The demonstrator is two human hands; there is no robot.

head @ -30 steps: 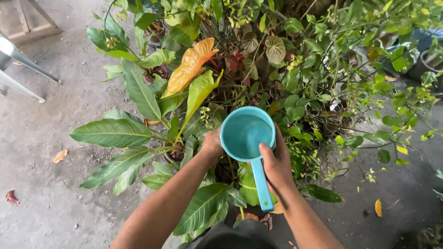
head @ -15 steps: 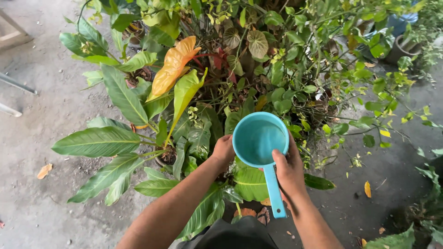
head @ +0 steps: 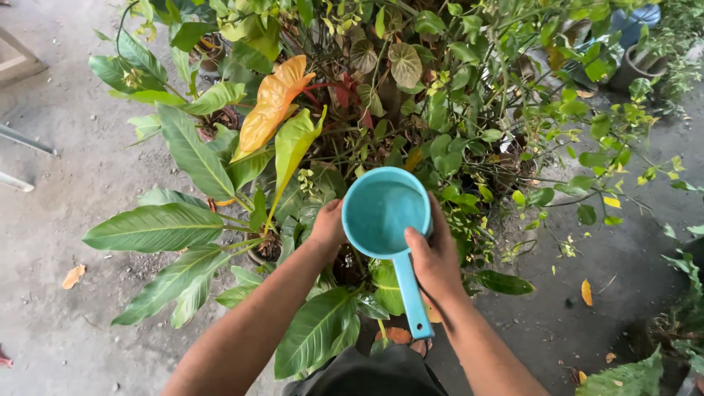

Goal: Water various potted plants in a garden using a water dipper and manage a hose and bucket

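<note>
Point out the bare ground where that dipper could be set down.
Bare concrete floor lies left of the big green leaves, bordered by metal legs at the frame edge. Another bare patch lies right, beyond the right hand holding the turquoise dipper. The middle is crowded: potted plants surround the left hand.

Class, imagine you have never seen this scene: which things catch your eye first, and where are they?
The turquoise water dipper at centre stands out, gripped by the right hand where handle meets bowl, with the left hand beside its rim. Above and to the left, an orange leaf glows among the green potted plants on the grey concrete floor.
</note>
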